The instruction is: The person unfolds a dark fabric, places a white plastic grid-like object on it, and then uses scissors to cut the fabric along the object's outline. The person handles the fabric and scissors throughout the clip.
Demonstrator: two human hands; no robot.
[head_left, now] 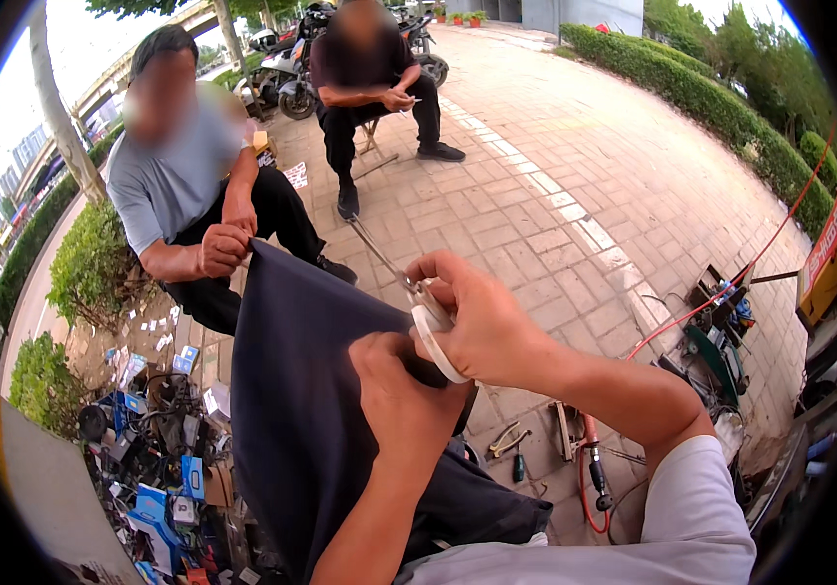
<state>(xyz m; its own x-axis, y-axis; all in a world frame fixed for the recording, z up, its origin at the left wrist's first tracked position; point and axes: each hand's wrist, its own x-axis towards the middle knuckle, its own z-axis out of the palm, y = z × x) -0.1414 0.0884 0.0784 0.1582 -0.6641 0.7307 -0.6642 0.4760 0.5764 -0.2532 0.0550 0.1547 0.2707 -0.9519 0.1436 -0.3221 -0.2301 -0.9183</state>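
A dark navy cloth (pixel 306 327) stretches up from my lap toward the left. My left hand (pixel 401 390) is closed on its right edge. My right hand (pixel 491 317) grips a pair of scissors (pixel 435 345) with pale handles, just above my left hand. Their metal blades point up and away, over the paving and clear of the cloth; they look nearly closed. A person in a light blue shirt pinches the cloth's far upper corner in one hand (pixel 225 250). The fold under my left fingers is partly hidden.
Pliers (pixel 506 442), a green-handled screwdriver (pixel 519 466) and a red-hosed air tool (pixel 594 468) lie on the paving at right. A heap of small boxes and scrap parts (pixel 160 487) fills the lower left. Another person (pixel 369 88) sits farther back, near parked motorbikes (pixel 291 83).
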